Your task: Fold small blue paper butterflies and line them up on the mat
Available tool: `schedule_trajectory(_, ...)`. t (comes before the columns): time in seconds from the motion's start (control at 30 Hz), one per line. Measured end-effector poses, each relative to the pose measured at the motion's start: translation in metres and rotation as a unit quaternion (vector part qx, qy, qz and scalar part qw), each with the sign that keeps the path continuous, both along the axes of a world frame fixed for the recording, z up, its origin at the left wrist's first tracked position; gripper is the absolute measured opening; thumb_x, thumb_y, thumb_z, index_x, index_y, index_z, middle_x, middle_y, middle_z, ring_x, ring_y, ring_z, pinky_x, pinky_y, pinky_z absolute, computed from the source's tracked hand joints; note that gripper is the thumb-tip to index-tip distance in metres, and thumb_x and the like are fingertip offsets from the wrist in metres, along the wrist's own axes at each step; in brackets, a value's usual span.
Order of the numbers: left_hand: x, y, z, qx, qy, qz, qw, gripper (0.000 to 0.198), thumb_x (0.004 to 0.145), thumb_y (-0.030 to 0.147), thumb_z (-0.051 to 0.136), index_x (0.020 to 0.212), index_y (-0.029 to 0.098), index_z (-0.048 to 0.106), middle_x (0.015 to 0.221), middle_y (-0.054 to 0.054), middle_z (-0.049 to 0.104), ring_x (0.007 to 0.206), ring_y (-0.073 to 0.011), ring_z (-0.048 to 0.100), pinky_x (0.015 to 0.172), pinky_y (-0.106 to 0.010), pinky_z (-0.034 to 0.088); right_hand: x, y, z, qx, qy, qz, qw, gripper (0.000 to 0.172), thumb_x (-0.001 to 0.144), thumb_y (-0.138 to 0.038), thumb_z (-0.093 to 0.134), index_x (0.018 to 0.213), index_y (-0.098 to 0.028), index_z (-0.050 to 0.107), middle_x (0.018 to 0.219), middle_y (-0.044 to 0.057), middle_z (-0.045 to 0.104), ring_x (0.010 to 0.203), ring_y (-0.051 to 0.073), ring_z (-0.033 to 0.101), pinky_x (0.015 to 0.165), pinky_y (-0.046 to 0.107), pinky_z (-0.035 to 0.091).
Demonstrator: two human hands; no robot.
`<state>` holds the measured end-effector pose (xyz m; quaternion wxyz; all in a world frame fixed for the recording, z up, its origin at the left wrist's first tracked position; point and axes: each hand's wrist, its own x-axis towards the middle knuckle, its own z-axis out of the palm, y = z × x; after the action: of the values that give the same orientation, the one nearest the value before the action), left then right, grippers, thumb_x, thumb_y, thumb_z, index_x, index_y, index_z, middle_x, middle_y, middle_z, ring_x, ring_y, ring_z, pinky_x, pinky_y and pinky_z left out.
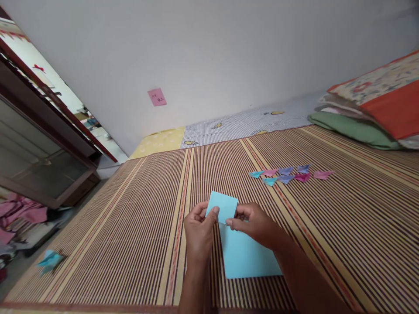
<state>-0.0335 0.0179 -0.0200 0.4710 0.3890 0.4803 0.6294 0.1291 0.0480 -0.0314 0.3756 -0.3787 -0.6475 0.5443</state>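
Note:
A small light-blue square of paper (223, 205) is held up between my two hands over the striped mat. My left hand (200, 220) pinches its left side, thumb on the front face. At the lower right corner, the thumb and bent fingers of my right hand (250, 221) close on the same paper. Below the hands, a larger light-blue sheet (247, 255) lies flat on the mat, partly covered by my right forearm. Beyond my right hand, several small folded paper pieces (286, 179) in blue, pink and purple lie in two rows.
The striped bamboo mat (157, 218) spreads across the bed. Crumpled blue paper (50, 260) sits near its left edge. Folded bedding (363, 122) and an orange patterned pillow (393, 96) are stacked at right. A pink note (157, 97) is on the wall; a door (36, 152) stands left.

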Motion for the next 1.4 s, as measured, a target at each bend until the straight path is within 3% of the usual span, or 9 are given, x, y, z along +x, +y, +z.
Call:
schedule_trajectory(0.17,0.0,0.001,-0.002,0.007,0.005,-0.025,1.0,0.031,0.074,0.03,0.084,0.097,0.014,0.071,0.074,-0.002,0.073,0.064,-0.0124,0.065,0.063,-0.022,0.051,0.001,0.002,0.002,0.011,0.045,-0.068,0.997,0.033,0.089,-0.045,0.061,0.072,-0.017,0.064,0.064,-0.001,0.057,0.062,0.015,0.055,0.058,0.026,0.042)
schedule_trajectory(0.3,0.001,-0.001,0.004,0.025,0.04,-0.07,0.996,0.045,0.084,0.032,0.076,0.125,0.018,0.064,0.07,0.002,0.068,0.059,-0.0102,0.058,0.058,-0.021,0.047,-0.001,0.005,0.001,0.035,0.048,-0.126,0.99,0.031,0.089,-0.042,0.063,0.069,-0.018,0.062,0.06,-0.002,0.056,0.059,0.015,0.056,0.058,0.026,0.043)
schedule_trajectory(0.4,-0.005,-0.004,0.008,0.075,0.117,-0.069,0.988,0.042,0.093,0.033,0.065,0.134,0.024,0.062,0.085,-0.001,0.071,0.073,-0.0123,0.062,0.069,-0.023,0.049,0.0,0.006,0.001,0.029,0.047,-0.164,0.985,0.032,0.086,-0.042,0.064,0.065,-0.019,0.061,0.055,-0.003,0.054,0.054,0.014,0.053,0.054,0.026,0.041)
schedule_trajectory(0.5,-0.014,-0.006,0.01,0.097,0.166,-0.122,0.974,0.027,0.095,0.033,0.061,0.117,0.024,0.074,0.107,-0.007,0.072,0.097,-0.0183,0.063,0.084,-0.028,0.049,0.003,0.006,0.003,-0.002,0.074,-0.179,0.981,0.033,0.084,-0.043,0.066,0.063,-0.019,0.06,0.055,-0.003,0.053,0.053,0.014,0.053,0.054,0.026,0.043)
schedule_trajectory(0.77,-0.017,-0.008,0.005,0.051,0.091,-0.227,0.968,0.043,0.084,0.025,0.075,0.126,0.023,0.07,0.094,-0.006,0.067,0.084,-0.0163,0.059,0.074,-0.026,0.048,0.003,0.006,0.0,-0.055,0.128,-0.167,0.976,0.036,0.081,-0.046,0.07,0.06,-0.019,0.059,0.053,-0.003,0.053,0.051,0.012,0.051,0.051,0.025,0.042)
schedule_trajectory(0.93,-0.017,-0.006,0.006,0.033,0.048,-0.208,0.976,0.042,0.08,0.025,0.079,0.121,0.021,0.074,0.084,-0.005,0.07,0.076,-0.0145,0.06,0.071,-0.024,0.049,0.004,0.006,0.004,-0.038,0.104,-0.146,0.983,0.031,0.085,-0.048,0.067,0.076,-0.018,0.065,0.058,-0.001,0.058,0.054,0.013,0.055,0.053,0.026,0.045)
schedule_trajectory(1.1,-0.024,-0.002,0.001,0.024,0.017,-0.183,0.983,0.042,0.078,0.025,0.081,0.12,0.02,0.075,0.102,-0.01,0.077,0.09,-0.0185,0.068,0.084,-0.027,0.053,0.012,0.005,0.01,0.012,0.126,-0.119,0.985,0.035,0.091,-0.039,0.061,0.119,-0.019,0.065,0.1,0.009,0.072,0.086,0.021,0.07,0.072,0.033,0.057)
schedule_trajectory(1.23,-0.028,-0.001,-0.001,0.024,0.012,-0.186,0.982,0.041,0.082,0.026,0.077,0.123,0.019,0.073,0.109,-0.012,0.077,0.096,-0.0212,0.07,0.088,-0.03,0.053,0.019,0.004,0.01,0.042,0.103,-0.075,0.991,0.028,0.093,-0.028,0.059,0.119,-0.021,0.067,0.115,0.01,0.071,0.107,0.025,0.068,0.091,0.039,0.056)
schedule_trajectory(1.4,-0.031,0.001,-0.006,0.028,0.016,-0.185,0.982,0.041,0.084,0.026,0.076,0.124,0.019,0.072,0.107,-0.011,0.077,0.092,-0.0202,0.07,0.088,-0.031,0.053,0.02,0.003,0.007,0.065,0.083,-0.052,0.993,0.026,0.092,-0.025,0.061,0.116,-0.022,0.069,0.106,0.008,0.073,0.099,0.023,0.069,0.086,0.037,0.056)
